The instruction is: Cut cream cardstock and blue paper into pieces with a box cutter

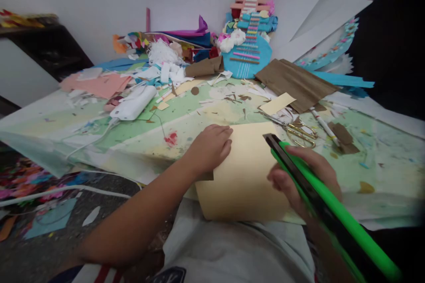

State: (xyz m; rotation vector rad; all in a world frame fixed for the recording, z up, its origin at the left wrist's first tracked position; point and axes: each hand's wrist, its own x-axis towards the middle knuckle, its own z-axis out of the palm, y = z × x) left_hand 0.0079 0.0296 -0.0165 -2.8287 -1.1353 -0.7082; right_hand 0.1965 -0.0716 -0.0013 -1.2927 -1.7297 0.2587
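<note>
A cream sheet of card (249,168) lies on the table in front of me, its near part bending down over the edge. My left hand (212,147) rests on the card's left side, fingers stretched across it and pressing down. Under that wrist, a piece of brown paper (206,177) shows. In my right hand (314,172) is a long green and black box cutter (318,199), held over the card's right side with its dark tip toward the far right corner. Whether the tip touches the card I cannot tell. Gold-handled scissors (300,134) lie just beyond.
Brown corrugated paper (295,82), a white marker (325,127) and a small cream strip (278,103) lie at the right. To the left are a white power bank (133,102) with a cable and pink paper (99,84). A colourful paper guitar (247,55) leans against the wall.
</note>
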